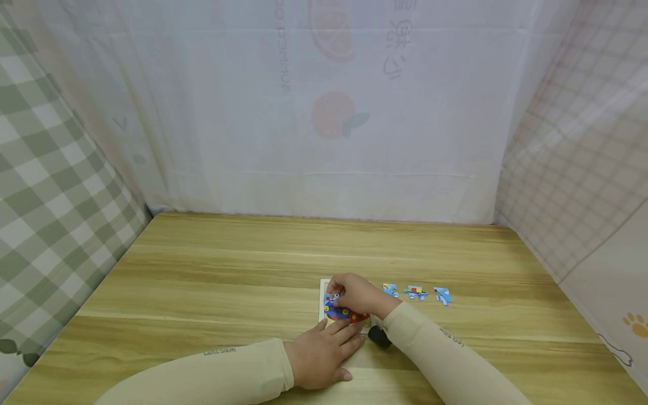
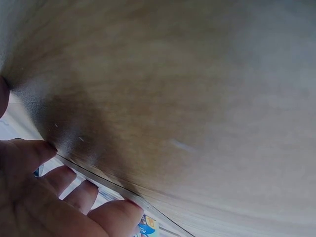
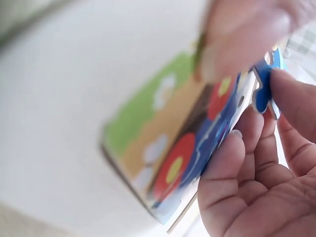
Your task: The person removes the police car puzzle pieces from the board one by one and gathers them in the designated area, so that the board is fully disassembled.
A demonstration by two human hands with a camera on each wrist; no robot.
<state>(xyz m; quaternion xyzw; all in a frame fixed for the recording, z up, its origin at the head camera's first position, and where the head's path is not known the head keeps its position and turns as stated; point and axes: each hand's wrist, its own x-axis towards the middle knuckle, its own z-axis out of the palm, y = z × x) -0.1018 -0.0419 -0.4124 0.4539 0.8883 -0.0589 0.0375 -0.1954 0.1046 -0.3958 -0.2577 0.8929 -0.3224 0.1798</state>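
A jigsaw board [image 1: 322, 289] lies near the table's front, its picture part filled with red wheels and a blue body. My right hand [image 1: 358, 292] is over the board and pinches a blue puzzle piece [image 3: 264, 89], seen most plainly in the right wrist view. Its lower fingers are curled by the board's surface. Below it, my left hand [image 1: 324, 354] rests with spread fingers on the near edge of the board. The left wrist view shows its fingertips [image 2: 121, 217] along that edge. Part of the board's picture is hidden under both hands.
Three loose blue puzzle pieces lie in a row right of the board: one piece [image 1: 390, 289] nearest it, another piece [image 1: 416, 292] with red and yellow, and the farthest piece [image 1: 442, 295]. A small black object [image 1: 378, 336] is beside the right wrist. Cloths hang around the wooden table [image 1: 228, 270].
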